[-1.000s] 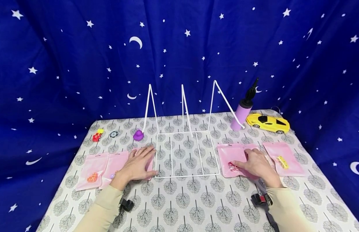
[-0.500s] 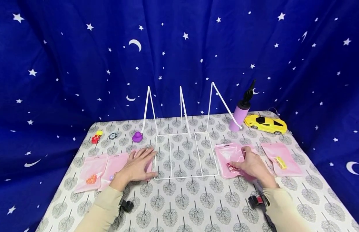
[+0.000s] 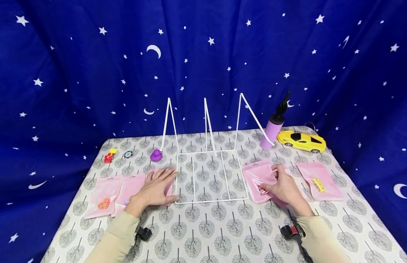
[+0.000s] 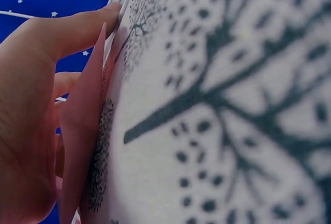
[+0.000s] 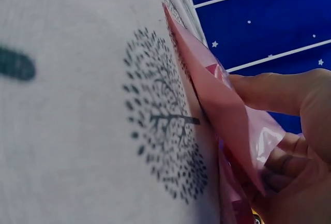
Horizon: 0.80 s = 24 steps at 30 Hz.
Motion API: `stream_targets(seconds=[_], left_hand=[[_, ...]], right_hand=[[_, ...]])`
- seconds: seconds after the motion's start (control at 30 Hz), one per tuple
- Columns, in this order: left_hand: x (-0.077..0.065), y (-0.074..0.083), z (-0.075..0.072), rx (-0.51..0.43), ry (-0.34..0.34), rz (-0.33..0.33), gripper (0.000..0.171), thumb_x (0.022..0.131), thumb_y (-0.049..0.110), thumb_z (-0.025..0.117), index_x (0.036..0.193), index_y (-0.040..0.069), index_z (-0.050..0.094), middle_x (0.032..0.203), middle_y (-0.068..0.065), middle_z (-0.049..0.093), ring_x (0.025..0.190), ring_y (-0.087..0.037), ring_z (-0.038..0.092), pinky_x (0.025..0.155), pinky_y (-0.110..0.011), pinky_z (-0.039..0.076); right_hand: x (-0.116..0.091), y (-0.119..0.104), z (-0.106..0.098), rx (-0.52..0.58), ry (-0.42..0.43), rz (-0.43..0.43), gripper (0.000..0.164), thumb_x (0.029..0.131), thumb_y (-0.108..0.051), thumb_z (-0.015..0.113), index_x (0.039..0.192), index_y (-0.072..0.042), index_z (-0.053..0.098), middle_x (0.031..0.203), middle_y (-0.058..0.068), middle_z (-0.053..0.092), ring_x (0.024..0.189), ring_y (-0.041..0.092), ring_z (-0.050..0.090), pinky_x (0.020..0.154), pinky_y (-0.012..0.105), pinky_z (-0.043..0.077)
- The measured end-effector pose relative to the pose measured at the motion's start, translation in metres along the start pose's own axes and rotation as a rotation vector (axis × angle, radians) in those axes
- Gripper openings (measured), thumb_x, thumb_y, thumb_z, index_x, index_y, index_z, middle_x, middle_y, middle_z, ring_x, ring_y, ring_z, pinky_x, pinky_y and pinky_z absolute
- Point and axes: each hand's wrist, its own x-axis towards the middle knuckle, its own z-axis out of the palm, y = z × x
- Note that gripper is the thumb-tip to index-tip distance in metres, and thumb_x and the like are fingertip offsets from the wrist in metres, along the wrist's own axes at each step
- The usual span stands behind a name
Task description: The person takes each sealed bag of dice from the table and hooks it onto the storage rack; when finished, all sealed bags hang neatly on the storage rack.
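My right hand (image 3: pixel 286 189) pinches a pink zip pouch (image 3: pixel 256 171) between thumb and fingers, right of the white wire rack (image 3: pixel 211 201). The pouch has a clear window with a small red item (image 3: pixel 262 189) inside, and its near part is lifted off the cloth in the right wrist view. Another pink pouch lies partly hidden under that hand. My left hand (image 3: pixel 155 190) rests with fingers spread over a pink pouch (image 3: pixel 170 188) left of the rack, its thumb near the rack's front corner. In the left wrist view that pouch (image 4: pixel 83 120) shows under the palm.
Two more pink pouches (image 3: pixel 106 190) lie at the left, and one pouch with a yellow item (image 3: pixel 322 175) lies at the far right. Behind stand a purple hand pump (image 3: pixel 272 133), a yellow toy car (image 3: pixel 302 141), a purple duck (image 3: pixel 156 155) and a red-yellow toy (image 3: pixel 110 156).
My right fingers have closed on the right-hand pouch, and its edge has lifted and shifted slightly left, off the pouch under it. The left hand has stayed in place.
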Motion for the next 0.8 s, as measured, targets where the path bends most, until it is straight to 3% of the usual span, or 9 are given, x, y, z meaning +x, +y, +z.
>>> stream_targets(seconds=[0.33, 0.63, 0.8], left_hand=[[-0.002, -0.0005, 0.002, -0.007, -0.011, -0.009, 0.099, 0.076, 0.078, 0.058, 0.154, 0.026, 0.028, 0.163, -0.001, 0.02, 0.148, -0.033, 0.02, 0.116, -0.068, 0.009], [0.0034, 0.0013, -0.0013, -0.023, -0.04, -0.015, 0.1, 0.076, 0.076, 0.058, 0.155, 0.026, 0.025, 0.164, -0.001, 0.017, 0.149, -0.034, 0.016, 0.115, -0.069, 0.008], [0.0036, 0.0011, -0.0026, -0.022, -0.053, -0.017, 0.1, 0.076, 0.076, 0.058, 0.155, 0.026, 0.024, 0.164, 0.0, 0.015, 0.15, -0.033, 0.015, 0.115, -0.069, 0.008]], right_hand=[[-0.0012, 0.0003, 0.0005, 0.073, 0.04, -0.103, 0.078, 0.076, -0.034, 0.083, 0.133, -0.01, 0.037, 0.116, 0.028, 0.06, 0.093, 0.039, 0.062, 0.076, 0.052, 0.053], [0.0029, 0.0039, -0.0028, 0.167, -0.009, -0.056, 0.084, 0.075, -0.033, 0.083, 0.139, -0.008, 0.036, 0.12, 0.028, 0.061, 0.092, 0.033, 0.064, 0.076, 0.043, 0.054], [0.0009, 0.0052, -0.0049, 0.202, -0.011, -0.081, 0.082, 0.076, -0.031, 0.083, 0.138, -0.005, 0.036, 0.123, 0.029, 0.06, 0.095, 0.035, 0.065, 0.077, 0.042, 0.056]])
